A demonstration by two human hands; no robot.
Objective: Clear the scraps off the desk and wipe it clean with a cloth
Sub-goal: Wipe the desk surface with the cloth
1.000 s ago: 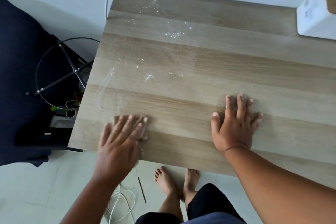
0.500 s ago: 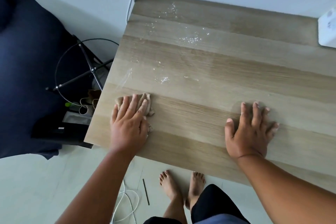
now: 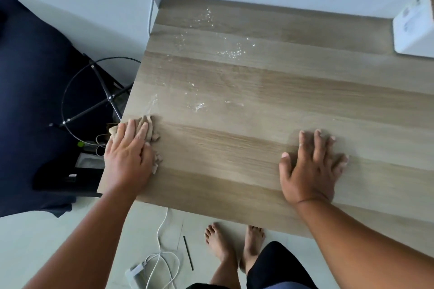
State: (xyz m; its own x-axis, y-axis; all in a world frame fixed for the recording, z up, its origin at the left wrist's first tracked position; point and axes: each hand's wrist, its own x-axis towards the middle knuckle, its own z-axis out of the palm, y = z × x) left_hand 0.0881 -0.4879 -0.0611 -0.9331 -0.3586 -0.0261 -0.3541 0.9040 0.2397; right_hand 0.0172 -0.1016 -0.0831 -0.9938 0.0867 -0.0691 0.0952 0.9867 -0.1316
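A crumpled beige cloth (image 3: 150, 134) is pressed flat-fingered under the left hand (image 3: 128, 157) at the desk's (image 3: 234, 148) left edge, while the right hand (image 3: 310, 166) is rested open and empty on the wood, well apart.

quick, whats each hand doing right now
Left hand: open, fingers straight, pressing the cloth onto the desk.
Right hand: open, flat on the desk, holding nothing.
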